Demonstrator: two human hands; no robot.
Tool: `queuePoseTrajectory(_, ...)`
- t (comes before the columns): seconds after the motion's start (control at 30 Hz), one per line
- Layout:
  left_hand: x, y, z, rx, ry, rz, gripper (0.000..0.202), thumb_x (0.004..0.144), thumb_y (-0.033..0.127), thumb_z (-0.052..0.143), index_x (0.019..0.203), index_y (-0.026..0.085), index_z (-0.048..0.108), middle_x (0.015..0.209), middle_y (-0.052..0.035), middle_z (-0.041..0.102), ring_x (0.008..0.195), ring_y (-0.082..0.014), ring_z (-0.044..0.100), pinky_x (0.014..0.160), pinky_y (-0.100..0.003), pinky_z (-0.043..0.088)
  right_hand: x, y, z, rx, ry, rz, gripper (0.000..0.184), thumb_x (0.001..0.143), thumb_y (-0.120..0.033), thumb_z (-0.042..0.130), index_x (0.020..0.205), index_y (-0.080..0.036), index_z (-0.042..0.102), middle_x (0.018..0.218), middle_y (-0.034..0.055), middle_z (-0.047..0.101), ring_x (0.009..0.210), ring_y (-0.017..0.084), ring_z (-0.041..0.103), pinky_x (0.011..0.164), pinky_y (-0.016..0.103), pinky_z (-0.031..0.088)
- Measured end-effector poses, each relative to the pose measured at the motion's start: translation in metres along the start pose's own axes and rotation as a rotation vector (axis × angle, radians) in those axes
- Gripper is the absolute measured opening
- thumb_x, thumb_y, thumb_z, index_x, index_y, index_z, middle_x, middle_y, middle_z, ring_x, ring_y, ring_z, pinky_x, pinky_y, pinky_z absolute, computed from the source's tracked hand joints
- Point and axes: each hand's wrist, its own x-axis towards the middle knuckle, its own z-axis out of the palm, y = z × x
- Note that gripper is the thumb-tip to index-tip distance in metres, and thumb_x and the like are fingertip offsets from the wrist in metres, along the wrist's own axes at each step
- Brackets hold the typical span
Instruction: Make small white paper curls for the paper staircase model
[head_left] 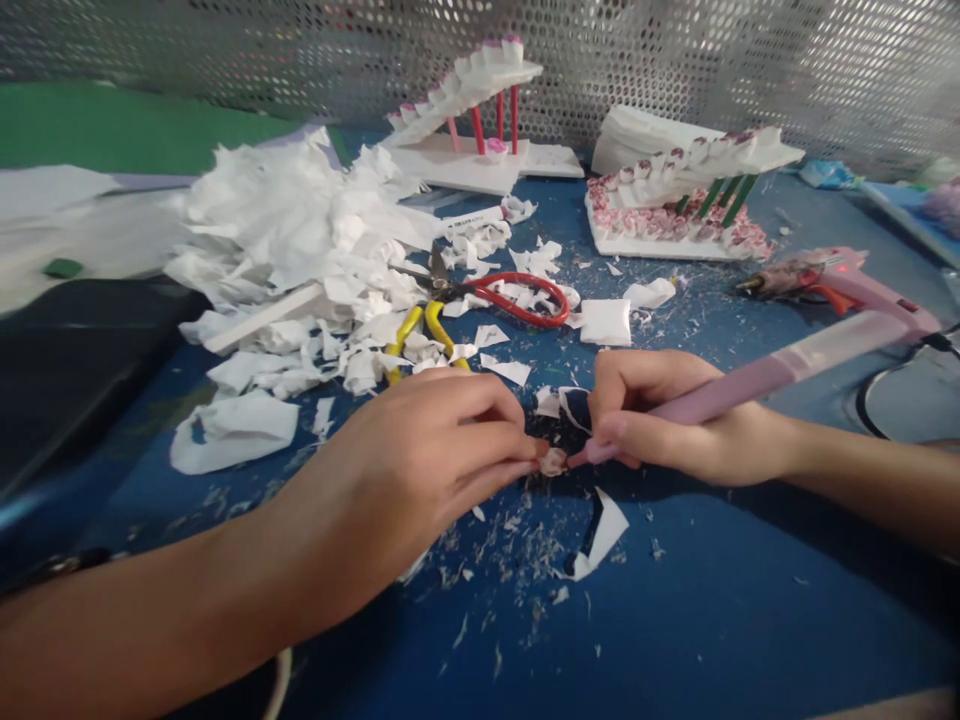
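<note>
My left hand (442, 445) pinches a small crumpled whitish-pink paper piece (553, 462) between its fingertips, just above the blue tabletop. In my right hand (675, 425) is a pink-mauve marker pen (757, 378), held slanted like a pencil, its narrow tip against or very near the paper piece. A curled paper scrap (604, 535) lies just below the hands, among tiny shreds. Part of the small piece is hidden by my left fingers.
Ahead lie red-handled scissors (525, 300), a yellow-handled tool (405, 335) and a folded white square (606, 322). Torn paper (285, 215) is heaped at left beside a black object (82, 360). Two white stepped models (469, 75) (675, 180) stand behind. A pink glue gun (847, 275) rests right.
</note>
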Motion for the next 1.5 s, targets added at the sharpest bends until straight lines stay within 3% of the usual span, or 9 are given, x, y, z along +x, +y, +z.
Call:
queuePoseTrajectory(0.3,0.002,-0.009,-0.001,-0.025,-0.051,0.012,0.013,0.084,0.025,0.053,0.084,0.026,0.066,0.08,0.0016,0.062,0.07,-0.0121,0.055,0.066,-0.028,0.037,-0.001,0.001,0.0,-0.034,0.007,-0.002,0.016,0.084,-0.021,0.052,0.07,-0.013,0.049,0.061,-0.0036,0.05,0.054,0.003,0.045,0.047,0.014,0.035)
queuePoseTrajectory(0.4,0.002,-0.01,0.0,0.0,-0.019,0.008,0.012,0.084,0.028,0.054,0.084,0.028,0.066,0.08,0.0027,0.062,0.07,-0.0132,0.054,0.068,-0.031,0.034,-0.001,0.001,0.0,-0.037,-0.009,-0.017,0.015,0.083,-0.019,0.052,0.069,-0.013,0.049,0.062,-0.0036,0.05,0.055,0.002,0.045,0.047,0.013,0.035)
queuePoseTrajectory(0.77,0.002,-0.011,0.002,0.007,-0.015,-0.011,0.015,0.085,0.031,0.051,0.082,0.027,0.065,0.078,0.0033,0.062,0.073,-0.0137,0.056,0.07,-0.03,0.032,0.0,0.001,0.0,-0.065,-0.005,-0.042,0.015,0.083,-0.017,0.053,0.069,-0.012,0.05,0.063,-0.0037,0.051,0.057,0.001,0.047,0.05,0.011,0.036)
queuePoseTrajectory(1.2,0.005,-0.014,0.002,-0.042,-0.106,-0.101,0.015,0.085,0.035,0.052,0.082,0.027,0.064,0.081,0.0042,0.062,0.078,-0.0141,0.055,0.078,-0.032,0.029,0.001,0.001,0.001,-0.021,-0.029,-0.087,0.015,0.082,-0.016,0.053,0.069,-0.01,0.052,0.064,-0.0028,0.053,0.059,0.001,0.049,0.053,0.011,0.039)
queuePoseTrajectory(1.5,0.007,-0.01,0.005,-0.048,-0.096,-0.139,0.014,0.085,0.032,0.051,0.08,0.024,0.062,0.08,0.0041,0.061,0.079,-0.0147,0.053,0.081,-0.035,0.027,0.001,0.004,0.001,-0.046,0.031,-0.081,0.015,0.082,-0.018,0.054,0.069,-0.01,0.053,0.064,-0.0022,0.053,0.059,0.002,0.05,0.053,0.014,0.04)
